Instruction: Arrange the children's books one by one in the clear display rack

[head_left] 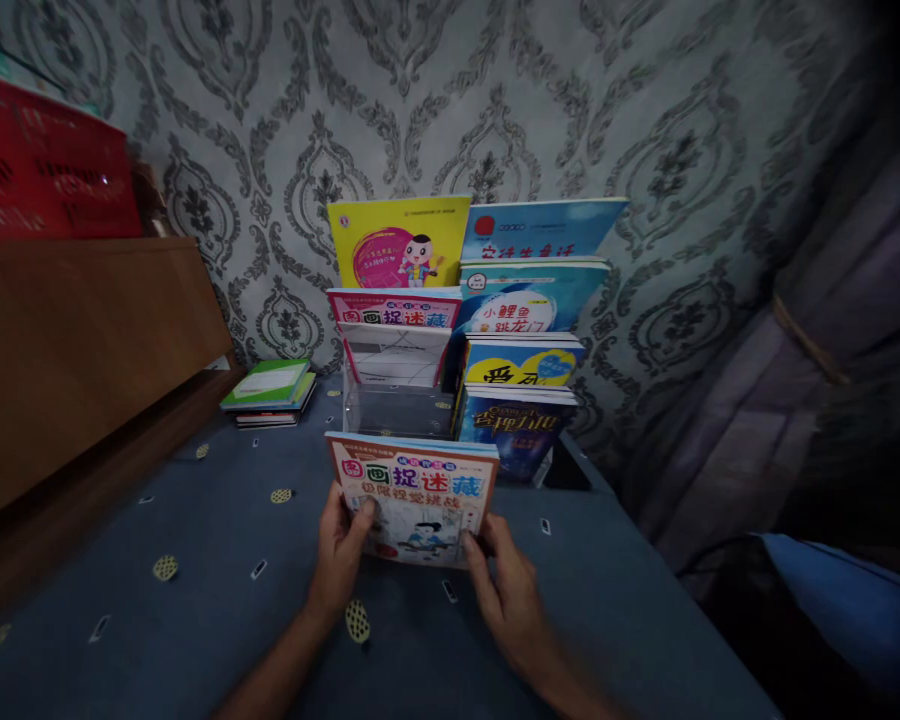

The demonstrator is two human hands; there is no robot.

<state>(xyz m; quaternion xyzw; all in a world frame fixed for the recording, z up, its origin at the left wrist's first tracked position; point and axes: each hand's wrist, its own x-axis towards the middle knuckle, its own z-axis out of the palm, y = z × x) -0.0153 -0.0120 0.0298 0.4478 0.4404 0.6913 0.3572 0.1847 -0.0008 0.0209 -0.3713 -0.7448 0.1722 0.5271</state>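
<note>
My left hand [339, 545] grips the left edge of a picture book [416, 500] with a thumb on its cover. My right hand [501, 580] holds the same book at its lower right edge. The book is tilted up, its cover facing me, and more than one book may be in the grip. Right behind it stands a clear tiered rack [397, 410] with books in two columns. In the left column are a yellow book [401, 240] and a pink-edged book [394, 310]; in the right column are several blue books [514, 435].
Several books in a low stack [270, 390] lie left of the rack on the dark patterned cloth [217, 520]. A red basket [52, 160] sits on a wooden cabinet [82, 350] at the left. A curtain [787, 380] hangs at the right, near a blue object [847, 600].
</note>
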